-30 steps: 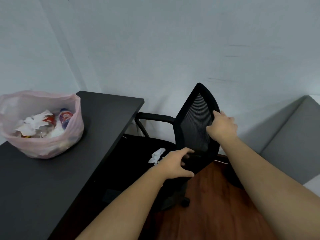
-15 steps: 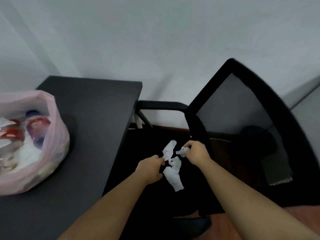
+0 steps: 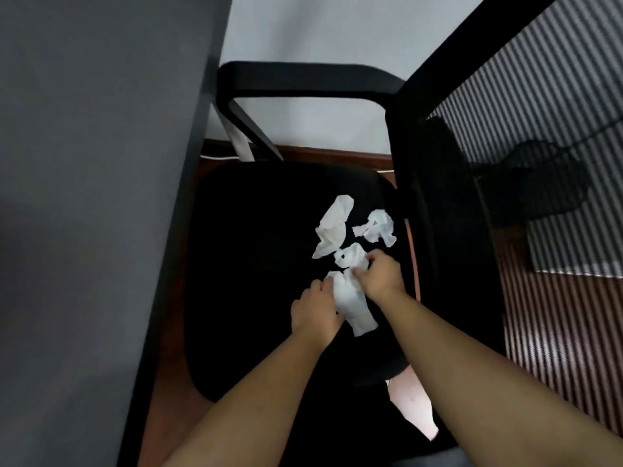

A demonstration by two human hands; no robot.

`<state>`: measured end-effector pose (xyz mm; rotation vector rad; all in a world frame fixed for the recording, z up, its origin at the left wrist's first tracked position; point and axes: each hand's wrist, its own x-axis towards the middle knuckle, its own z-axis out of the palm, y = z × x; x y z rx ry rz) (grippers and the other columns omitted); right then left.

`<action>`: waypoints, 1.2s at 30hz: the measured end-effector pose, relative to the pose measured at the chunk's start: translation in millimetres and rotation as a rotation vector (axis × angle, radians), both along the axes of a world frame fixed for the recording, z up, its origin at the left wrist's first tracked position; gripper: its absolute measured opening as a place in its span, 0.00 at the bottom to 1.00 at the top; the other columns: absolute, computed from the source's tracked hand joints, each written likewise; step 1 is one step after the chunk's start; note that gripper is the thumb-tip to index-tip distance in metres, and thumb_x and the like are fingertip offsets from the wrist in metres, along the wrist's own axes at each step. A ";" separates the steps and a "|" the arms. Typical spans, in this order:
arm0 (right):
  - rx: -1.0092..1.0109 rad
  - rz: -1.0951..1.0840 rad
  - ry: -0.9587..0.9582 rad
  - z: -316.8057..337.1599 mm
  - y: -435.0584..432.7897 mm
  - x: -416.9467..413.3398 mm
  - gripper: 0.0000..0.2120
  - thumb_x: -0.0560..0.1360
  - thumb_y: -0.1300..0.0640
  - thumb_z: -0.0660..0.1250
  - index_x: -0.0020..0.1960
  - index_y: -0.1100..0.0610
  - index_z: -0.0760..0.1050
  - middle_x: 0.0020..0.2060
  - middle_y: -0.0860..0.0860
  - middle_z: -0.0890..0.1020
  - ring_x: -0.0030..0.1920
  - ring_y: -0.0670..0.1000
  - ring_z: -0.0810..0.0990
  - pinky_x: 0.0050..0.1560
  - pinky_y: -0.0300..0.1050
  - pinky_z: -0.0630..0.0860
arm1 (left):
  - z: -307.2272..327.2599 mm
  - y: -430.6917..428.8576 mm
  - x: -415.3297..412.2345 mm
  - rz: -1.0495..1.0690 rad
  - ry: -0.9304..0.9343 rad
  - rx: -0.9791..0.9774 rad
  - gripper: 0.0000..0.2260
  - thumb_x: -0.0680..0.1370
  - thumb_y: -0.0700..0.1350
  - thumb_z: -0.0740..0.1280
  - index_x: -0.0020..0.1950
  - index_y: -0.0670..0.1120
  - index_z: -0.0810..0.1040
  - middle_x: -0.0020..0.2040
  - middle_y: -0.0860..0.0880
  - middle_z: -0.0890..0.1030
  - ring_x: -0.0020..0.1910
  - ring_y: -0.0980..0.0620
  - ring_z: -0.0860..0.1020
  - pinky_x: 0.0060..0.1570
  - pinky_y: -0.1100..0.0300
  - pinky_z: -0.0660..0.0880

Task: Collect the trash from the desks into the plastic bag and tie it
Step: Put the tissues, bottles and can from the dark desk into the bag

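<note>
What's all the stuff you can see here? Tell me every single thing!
crumpled tissues: four, white, on the chair seat
chair seat: one, black, beside the desk
armrest: one, black, beyond the seat
mesh backrest: one, black, right
desk: one, dark grey, left
floor: reddish-brown wood, under the chair
wall: white, behind
left hand: one, grips the nearest tissue
right hand: one, pinches the tissue just beyond

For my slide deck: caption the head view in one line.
Left hand and right hand gather crumpled white tissues off a black office chair's seat beside a dark desk.
</note>
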<state>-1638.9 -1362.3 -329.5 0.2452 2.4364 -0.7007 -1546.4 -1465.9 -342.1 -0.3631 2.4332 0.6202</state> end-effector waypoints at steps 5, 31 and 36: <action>0.053 -0.061 0.017 -24.0 -1.5 -7.9 0.05 0.74 0.63 0.63 0.48 0.61 0.77 0.47 0.58 0.82 0.46 0.57 0.81 0.44 0.46 0.78 | -19.0 -1.7 -15.1 -0.025 0.090 -0.051 0.07 0.76 0.43 0.60 0.53 0.48 0.74 0.52 0.49 0.75 0.51 0.46 0.76 0.44 0.55 0.67; 0.191 -0.002 0.228 -15.1 -0.2 -49.2 0.19 0.74 0.57 0.64 0.63 0.58 0.72 0.71 0.56 0.63 0.64 0.59 0.68 0.61 0.51 0.71 | 21.5 -66.6 -133.3 -0.447 0.162 -0.124 0.04 0.73 0.47 0.68 0.44 0.51 0.82 0.78 0.55 0.51 0.71 0.51 0.62 0.59 0.52 0.68; 0.042 -0.025 0.075 -38.4 -6.7 -69.9 0.21 0.76 0.56 0.56 0.68 0.49 0.69 0.67 0.53 0.69 0.59 0.57 0.74 0.62 0.53 0.71 | -11.1 -40.6 -146.8 -0.394 -0.057 -0.059 0.15 0.77 0.41 0.62 0.64 0.47 0.75 0.70 0.46 0.68 0.58 0.44 0.74 0.49 0.55 0.71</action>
